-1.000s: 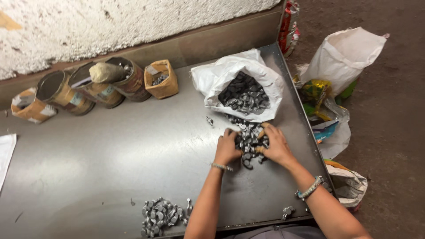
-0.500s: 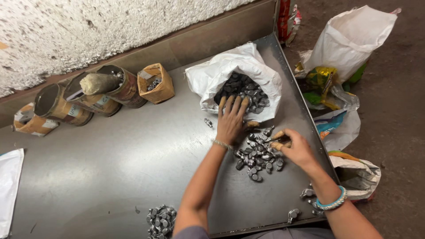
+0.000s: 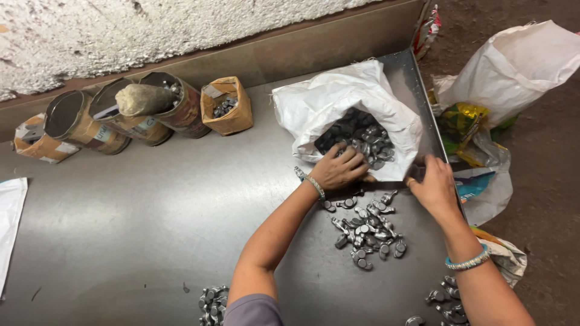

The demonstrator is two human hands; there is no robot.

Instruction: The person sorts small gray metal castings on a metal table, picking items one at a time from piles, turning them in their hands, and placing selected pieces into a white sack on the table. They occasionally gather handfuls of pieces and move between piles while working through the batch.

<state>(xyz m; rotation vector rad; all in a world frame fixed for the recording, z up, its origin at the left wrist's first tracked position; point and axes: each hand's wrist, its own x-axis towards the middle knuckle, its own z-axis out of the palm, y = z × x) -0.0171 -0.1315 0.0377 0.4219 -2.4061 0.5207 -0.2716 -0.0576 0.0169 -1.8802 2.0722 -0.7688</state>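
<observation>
Left hand (image 3: 339, 170) now at sack (image 3: 338, 102) mouth, fingers spread over metal parts (image 3: 361, 136) inside; was on worktop (image 3: 151, 211) pile (image 3: 367, 232) earlier. Right hand (image 3: 432, 188) pinches sack's near-right edge. Pile lies loose near hands, grown since.

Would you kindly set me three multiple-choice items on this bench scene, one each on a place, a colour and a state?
1. Where does the left hand rest?
A. at the mouth of the white sack
B. on the tins
C. on the floor

2. What colour is the bracelet on the right hand's wrist?
A. red
B. turquoise
C. black

3. How does the white sack lie?
A. tied shut
B. folded flat
C. open, with metal parts showing inside

Answers: 1 A, its fingers reach into the opening; 2 B, the beads look blue-green; 3 C, the mouth gapes and dark parts fill it.
</observation>
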